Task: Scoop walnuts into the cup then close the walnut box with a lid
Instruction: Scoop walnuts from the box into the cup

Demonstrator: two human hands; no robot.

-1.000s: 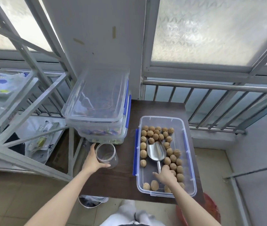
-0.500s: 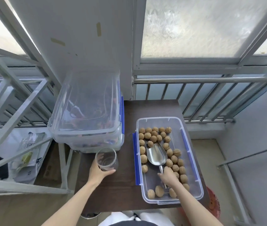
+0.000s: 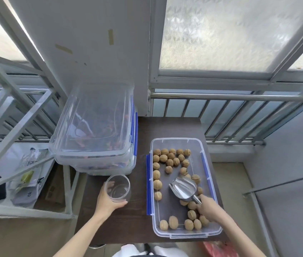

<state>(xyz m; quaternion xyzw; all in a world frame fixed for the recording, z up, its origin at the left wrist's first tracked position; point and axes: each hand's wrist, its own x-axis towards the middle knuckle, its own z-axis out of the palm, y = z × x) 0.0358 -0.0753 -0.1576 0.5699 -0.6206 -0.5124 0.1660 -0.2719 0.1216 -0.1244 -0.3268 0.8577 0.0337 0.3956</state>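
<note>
A clear walnut box [image 3: 206, 182] with blue side clips lies open on the dark table [image 3: 167, 127], holding several walnuts [image 3: 167, 157] spread over its floor. My right hand [image 3: 209, 208] grips the handle of a metal scoop [image 3: 184, 188] inside the box; the scoop bowl looks empty and is lifted and angled to the right. A clear plastic cup [image 3: 117, 188] stands empty on the table left of the box, with my left hand [image 3: 107, 201] wrapped around its near side. A clear lid [image 3: 93, 119] rests on top of the stacked boxes at the left.
Two stacked clear boxes [image 3: 98, 167] with colourful contents fill the table's back left. A metal railing [image 3: 239, 98] and frosted windows run behind. A white metal frame [image 3: 17, 115] and bags lie to the left. The table's front edge is near my legs.
My right hand lifted the scoop and swung it to the right within the box, shifting some walnuts. My left hand stayed on the cup. The camera moved closer.
</note>
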